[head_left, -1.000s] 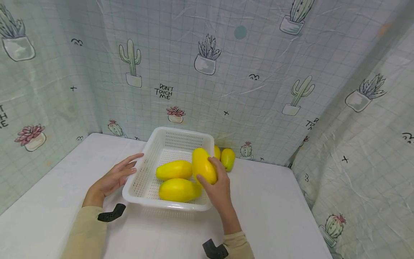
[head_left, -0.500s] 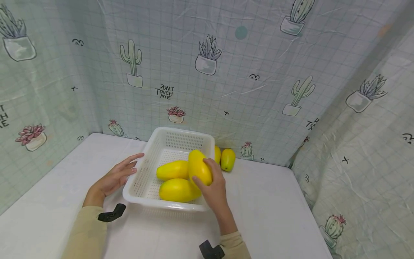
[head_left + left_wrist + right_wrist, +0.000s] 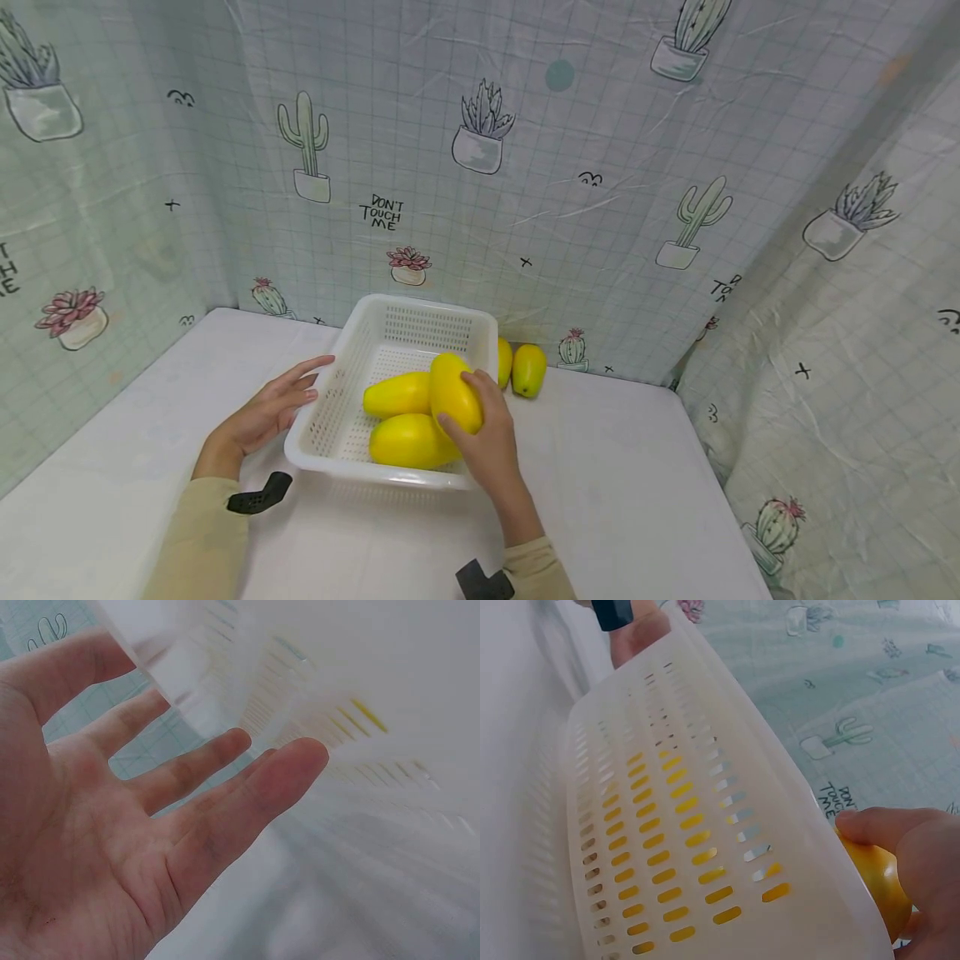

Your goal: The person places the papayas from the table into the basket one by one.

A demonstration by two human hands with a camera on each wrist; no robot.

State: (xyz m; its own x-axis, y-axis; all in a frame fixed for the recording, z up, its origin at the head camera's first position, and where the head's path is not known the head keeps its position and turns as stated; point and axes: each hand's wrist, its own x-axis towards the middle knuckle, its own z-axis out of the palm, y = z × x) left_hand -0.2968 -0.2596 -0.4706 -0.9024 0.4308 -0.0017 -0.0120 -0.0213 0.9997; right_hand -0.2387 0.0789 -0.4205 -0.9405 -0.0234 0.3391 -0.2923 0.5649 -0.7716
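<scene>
A white perforated plastic basket (image 3: pixel 360 474) stands in front of me. My right hand (image 3: pixel 491 437) grips a yellow oblong fruit (image 3: pixel 453 390) over the basket's right half, thumb on the near side and fingers on the far side. Two similar yellow fruits, an upper one (image 3: pixel 397 395) and a lower one (image 3: pixel 408 442), lie inside, partly covered by the held one. My left hand (image 3: pixel 262 412) is at the basket's left side, fingers extended against the rim. In the left wrist view, the palm of that hand (image 3: pixel 127 817) faces the basket wall. Fruit shows through the slots in the right wrist view.
Behind the basket's right side, two more yellow fruits sit on the white table (image 3: pixel 615 467), one in full sight (image 3: pixel 529 371) and one half hidden (image 3: pixel 505 363). A cactus-print curtain (image 3: pixel 420 167) encloses the table at the back and sides.
My right hand has moved a little left and nearer to me with its fruit, further over the two fruits in the basket. My left hand and the basket have stayed in place.
</scene>
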